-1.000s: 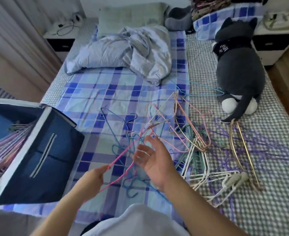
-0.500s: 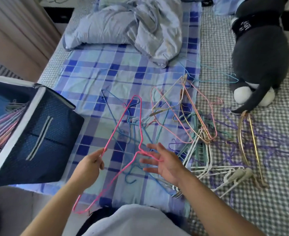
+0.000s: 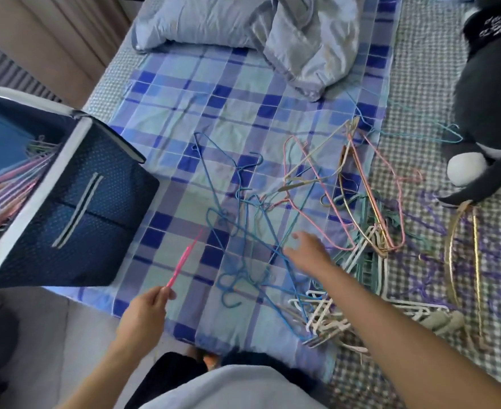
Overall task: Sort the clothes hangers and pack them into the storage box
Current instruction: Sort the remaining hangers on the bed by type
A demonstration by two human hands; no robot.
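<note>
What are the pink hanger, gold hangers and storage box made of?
Pink hanger, pinched by the left hand: probably coated wire, thin with matte colour. Gold hangers: likely metal, shiny. Storage box: apparently fabric, dotted navy weave with white trim.

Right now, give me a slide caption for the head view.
Left hand pinches a pink hanger beside the storage box; right hand reaches over blue hangers.
</note>
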